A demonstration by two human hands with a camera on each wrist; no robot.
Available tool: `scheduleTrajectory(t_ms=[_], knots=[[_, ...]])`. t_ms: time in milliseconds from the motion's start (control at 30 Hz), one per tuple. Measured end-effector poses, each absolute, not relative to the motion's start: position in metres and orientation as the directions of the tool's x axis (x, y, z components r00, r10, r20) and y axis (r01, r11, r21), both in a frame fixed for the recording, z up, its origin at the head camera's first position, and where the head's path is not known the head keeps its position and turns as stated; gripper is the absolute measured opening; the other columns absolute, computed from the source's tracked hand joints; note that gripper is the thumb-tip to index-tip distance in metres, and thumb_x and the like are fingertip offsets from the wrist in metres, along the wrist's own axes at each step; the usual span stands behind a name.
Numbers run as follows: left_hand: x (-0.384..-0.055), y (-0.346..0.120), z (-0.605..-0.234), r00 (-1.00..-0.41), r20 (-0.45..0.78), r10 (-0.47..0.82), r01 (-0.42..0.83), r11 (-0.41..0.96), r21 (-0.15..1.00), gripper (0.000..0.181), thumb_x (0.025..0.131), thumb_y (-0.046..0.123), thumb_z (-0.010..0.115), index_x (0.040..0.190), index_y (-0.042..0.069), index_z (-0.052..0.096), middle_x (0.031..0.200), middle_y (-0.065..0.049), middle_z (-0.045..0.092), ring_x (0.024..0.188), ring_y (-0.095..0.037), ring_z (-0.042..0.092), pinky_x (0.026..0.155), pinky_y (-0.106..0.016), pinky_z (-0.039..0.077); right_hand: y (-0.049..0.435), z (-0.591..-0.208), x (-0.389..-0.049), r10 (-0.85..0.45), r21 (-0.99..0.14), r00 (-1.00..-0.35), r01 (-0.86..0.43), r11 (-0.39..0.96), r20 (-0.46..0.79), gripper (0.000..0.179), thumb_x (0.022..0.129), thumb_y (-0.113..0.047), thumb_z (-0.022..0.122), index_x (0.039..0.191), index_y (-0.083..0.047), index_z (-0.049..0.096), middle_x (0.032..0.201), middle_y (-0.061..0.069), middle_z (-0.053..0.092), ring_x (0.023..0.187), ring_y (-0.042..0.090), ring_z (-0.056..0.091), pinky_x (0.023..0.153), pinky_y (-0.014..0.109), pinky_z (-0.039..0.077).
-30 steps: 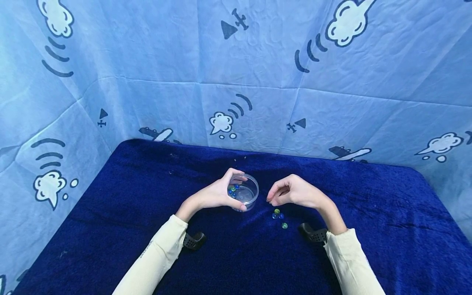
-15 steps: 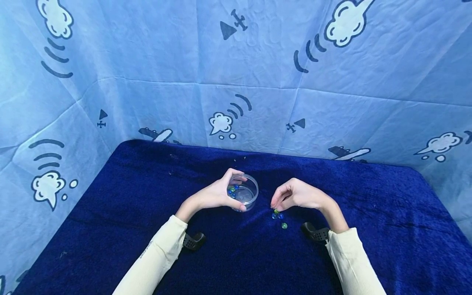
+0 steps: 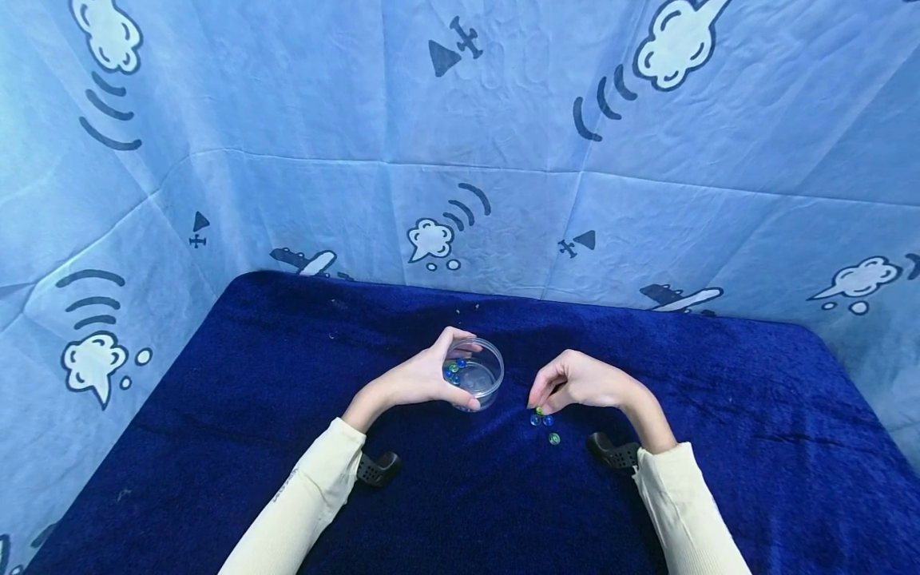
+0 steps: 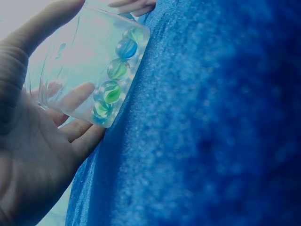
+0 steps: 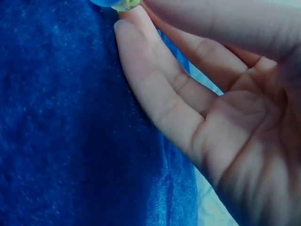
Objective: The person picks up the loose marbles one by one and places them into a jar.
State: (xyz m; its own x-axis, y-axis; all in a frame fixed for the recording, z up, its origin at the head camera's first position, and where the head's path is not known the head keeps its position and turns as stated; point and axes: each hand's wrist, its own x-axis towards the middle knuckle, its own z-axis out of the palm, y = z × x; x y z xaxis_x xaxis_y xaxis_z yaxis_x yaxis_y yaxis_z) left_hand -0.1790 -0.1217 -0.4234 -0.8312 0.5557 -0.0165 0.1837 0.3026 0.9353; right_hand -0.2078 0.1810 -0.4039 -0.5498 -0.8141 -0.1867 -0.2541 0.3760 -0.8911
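My left hand (image 3: 424, 378) grips a clear round plastic tub (image 3: 492, 393), tilted with its mouth toward the right hand. Several blue and green glass marbles (image 4: 117, 69) lie inside it, as the left wrist view shows close up. To the right, my right hand (image 3: 584, 382) pinches a yellow-green marble (image 3: 539, 410) between thumb and fingertips, low over the cloth. That marble (image 5: 127, 4) is partly cut off at the top of the right wrist view. Two blue marbles (image 3: 549, 420) lie just below the fingertips, and a green marble (image 3: 554, 438) sits a little nearer to me.
A dark blue plush cloth (image 3: 460, 495) covers the table. Behind it hangs a light blue sheet (image 3: 323, 104) printed with clouds and planes. A black strap piece (image 3: 378, 469) sticks out at the left wrist, another black piece (image 3: 611, 452) at the right.
My right hand has come down and slightly right onto the yellow-green marble, and its fingertips now close on it. The left hand and the tub stay in place.
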Motion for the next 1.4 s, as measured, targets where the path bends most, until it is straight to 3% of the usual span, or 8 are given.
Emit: scheduleTrajectory(t_ms=[433,533,667,967,1400], knots=[[-0.179,-0.122,-0.422,-0.834,-0.013,0.552,0.184,0.300,0.936,0.092,0.077,0.014,0.090,0.150,0.009,0.034,0.152,-0.010,0.051,0.142,-0.024,0.046,0.116,-0.040,0.038,0.176,-0.402,-0.208,-0.843,-0.892,-0.511,-0.283,0.352,-0.171,0.007,0.086,0.009,0.073,0.093,0.010,0.071,0.088,0.016,0.072,0.081,0.009,0.068,0.075,0.024,0.057],[-0.178,-0.122,-0.422,-0.833,-0.009,0.553,0.187,0.296,0.937,0.092,0.078,0.014,0.090,0.150,0.009,0.033,0.152,-0.010,0.051,0.142,-0.025,0.046,0.116,-0.041,0.038,0.175,-0.403,-0.209,-0.846,-0.888,-0.508,-0.300,0.350,-0.162,0.006,0.088,0.008,0.072,0.094,0.009,0.070,0.087,0.010,0.072,0.080,0.009,0.067,0.074,0.023,0.056],[-0.178,-0.122,-0.422,-0.832,0.002,0.555,0.197,0.293,0.936,0.091,0.078,0.016,0.090,0.150,0.007,0.033,0.152,-0.012,0.051,0.141,-0.027,0.047,0.116,-0.041,0.038,0.175,-0.404,-0.209,-0.829,-0.886,-0.538,-0.300,0.354,-0.149,0.005,0.091,0.006,0.071,0.095,0.008,0.070,0.087,0.005,0.072,0.080,0.009,0.066,0.073,0.024,0.056],[-0.178,-0.121,-0.423,-0.835,-0.007,0.550,0.192,0.305,0.933,0.092,0.078,0.015,0.090,0.150,0.008,0.034,0.151,-0.009,0.051,0.141,-0.025,0.046,0.117,-0.040,0.037,0.172,-0.399,-0.205,-0.746,-0.882,-0.649,-0.254,0.397,-0.149,0.008,0.088,0.006,0.074,0.094,0.009,0.072,0.087,0.010,0.074,0.077,0.008,0.067,0.074,0.023,0.056],[-0.179,-0.120,-0.424,-0.833,-0.008,0.553,0.195,0.309,0.931,0.092,0.077,0.016,0.091,0.150,0.008,0.034,0.152,-0.010,0.051,0.141,-0.024,0.046,0.117,-0.039,0.037,0.169,-0.396,-0.205,-0.735,-0.877,-0.676,-0.329,0.351,-0.040,0.008,0.086,0.006,0.077,0.086,-0.001,0.080,0.090,0.012,0.076,0.082,0.012,0.070,0.077,0.024,0.057]])
